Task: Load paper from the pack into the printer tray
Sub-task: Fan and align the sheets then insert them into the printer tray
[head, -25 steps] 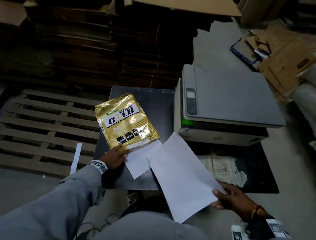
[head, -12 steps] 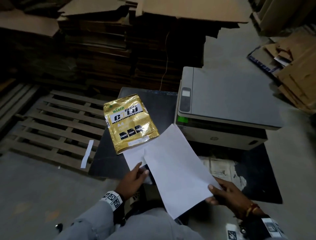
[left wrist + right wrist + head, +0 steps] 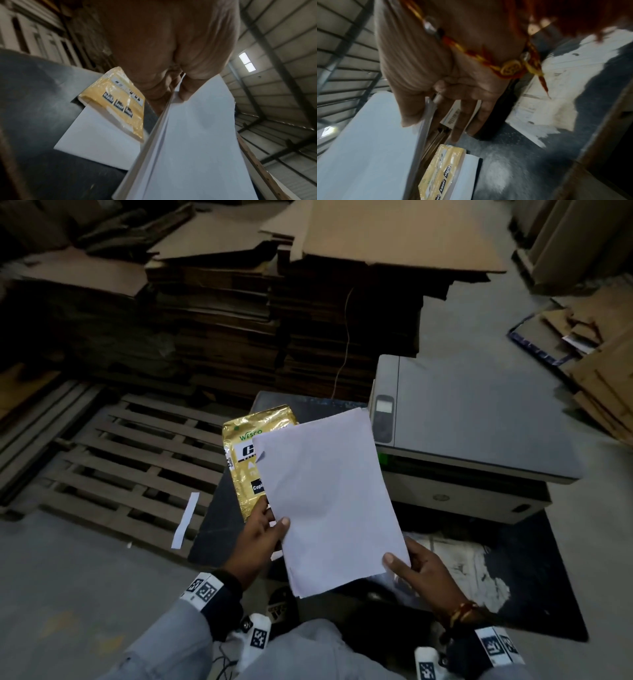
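Observation:
I hold a thin sheaf of white paper (image 3: 329, 501) up in front of me with both hands. My left hand (image 3: 270, 525) pinches its left edge, thumb on top. At the lower right corner my right hand (image 3: 407, 563) pinches it the same way. The gold paper pack (image 3: 245, 453) lies on the dark board (image 3: 219, 518) behind the sheaf, half hidden by it. In the left wrist view, white sheets (image 3: 96, 138) stick out of the pack (image 3: 120, 100). The grey printer (image 3: 472, 419) stands to the right, its lid down.
A wooden pallet (image 3: 130, 460) lies on the floor at left, with a loose paper strip (image 3: 185, 520) beside it. Stacks of flat cardboard (image 3: 274, 320) rise behind the board. More cardboard (image 3: 603, 364) lies at the far right.
My left hand came off the pack and took the sheaf's left edge. Both hands lifted the sheaf off the board and turned it more upright, so it now covers part of the pack.

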Action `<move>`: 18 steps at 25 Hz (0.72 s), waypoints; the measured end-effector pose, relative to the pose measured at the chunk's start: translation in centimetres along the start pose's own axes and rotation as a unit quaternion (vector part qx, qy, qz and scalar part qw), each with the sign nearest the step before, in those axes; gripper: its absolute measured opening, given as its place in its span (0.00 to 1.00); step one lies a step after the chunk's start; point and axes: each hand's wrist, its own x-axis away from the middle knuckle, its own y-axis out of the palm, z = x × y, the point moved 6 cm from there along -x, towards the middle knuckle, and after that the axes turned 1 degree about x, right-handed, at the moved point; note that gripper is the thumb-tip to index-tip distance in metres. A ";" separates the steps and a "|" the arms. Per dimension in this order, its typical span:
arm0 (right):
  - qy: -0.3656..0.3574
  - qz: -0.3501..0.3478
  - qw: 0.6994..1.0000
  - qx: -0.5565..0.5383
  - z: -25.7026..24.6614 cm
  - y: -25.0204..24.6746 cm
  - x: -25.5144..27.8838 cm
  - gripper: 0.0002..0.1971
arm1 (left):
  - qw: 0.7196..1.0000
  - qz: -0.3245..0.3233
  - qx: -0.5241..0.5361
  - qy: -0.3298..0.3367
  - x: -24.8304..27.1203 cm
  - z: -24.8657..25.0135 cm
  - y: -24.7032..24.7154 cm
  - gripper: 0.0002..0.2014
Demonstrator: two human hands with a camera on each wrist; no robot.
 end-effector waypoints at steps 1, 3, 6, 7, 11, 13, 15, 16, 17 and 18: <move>-0.005 -0.002 1.000 -0.005 -0.5 0.2 -0.5 0.19 | 1.000 -0.002 -0.006 0.018 0.0 0.7 0.0 0.27; -0.018 -0.003 1.000 -0.024 -1.7 0.5 -1.4 0.18 | 0.999 -0.012 -0.027 0.045 -0.2 1.2 0.2 0.27; -0.038 0.051 0.997 -0.040 -3.4 0.5 -2.7 0.18 | 0.993 -0.030 -0.085 0.077 -0.2 1.2 1.4 0.22; -0.038 0.078 0.995 -0.042 -3.4 0.4 -3.1 0.17 | 0.992 -0.034 -0.099 0.076 -0.2 1.2 2.0 0.21; -0.048 0.160 0.985 -0.036 -2.2 0.1 -3.1 0.18 | 0.987 -0.054 -0.138 0.061 -0.6 0.9 4.0 0.22; -0.058 0.189 0.979 -0.040 -1.8 -0.2 -2.6 0.19 | 0.983 -0.054 -0.156 0.082 -0.7 1.1 4.7 0.23; -0.065 0.200 0.976 -0.050 -1.8 -0.4 -2.1 0.19 | 0.980 -0.048 -0.167 0.098 -1.1 0.9 5.0 0.23; -0.064 0.204 0.975 -0.053 -1.7 -0.5 -1.9 0.20 | 0.979 -0.046 -0.171 0.101 -1.3 0.6 5.0 0.22; -0.060 0.211 0.974 -0.053 -1.5 -0.6 -1.8 0.21 | 0.978 -0.045 -0.179 0.099 -1.5 0.1 5.1 0.21; -0.052 0.218 0.974 -0.047 -1.0 -0.6 -1.8 0.22 | 0.975 -0.047 -0.193 0.095 -1.6 -0.3 5.1 0.20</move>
